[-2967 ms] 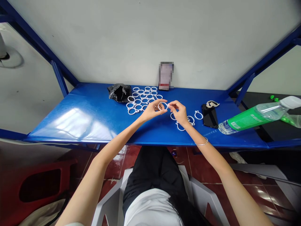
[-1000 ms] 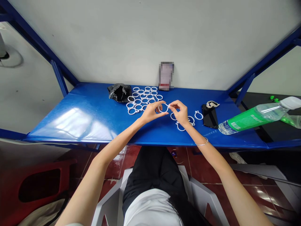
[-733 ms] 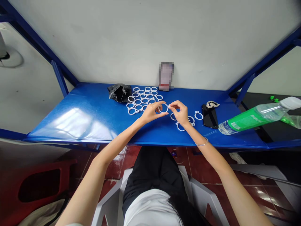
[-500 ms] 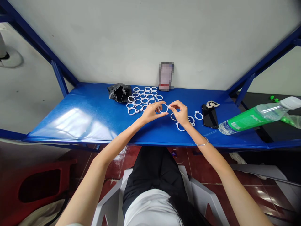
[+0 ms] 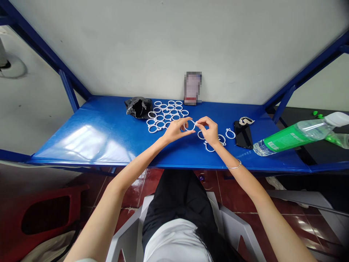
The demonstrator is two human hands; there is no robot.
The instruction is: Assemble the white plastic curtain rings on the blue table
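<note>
Between my hands, over the blue table (image 5: pixel 131 142), is a white plastic ring (image 5: pixel 193 127) with a small clasp or eyelet at its right side. My left hand (image 5: pixel 176 130) grips the ring's left side, thumb and fingers curved around it. The fingertips of my right hand (image 5: pixel 208 129) pinch the small part on the right. Many similar white rings (image 5: pixel 167 117) lie in a cluster beyond my left hand. Several more loose rings (image 5: pixel 209 147) lie under and beside my right hand, and one ring (image 5: pixel 230 134) sits farther right.
A crumpled black plastic bag (image 5: pixel 138 107) stands open left of the cluster. One phone (image 5: pixel 192 89) leans on the wall; another black phone (image 5: pixel 243 135) lies flat at right, with a white coiled item (image 5: pixel 246 121) at its top. A green-labelled water bottle (image 5: pixel 294 137) is at the right edge.
</note>
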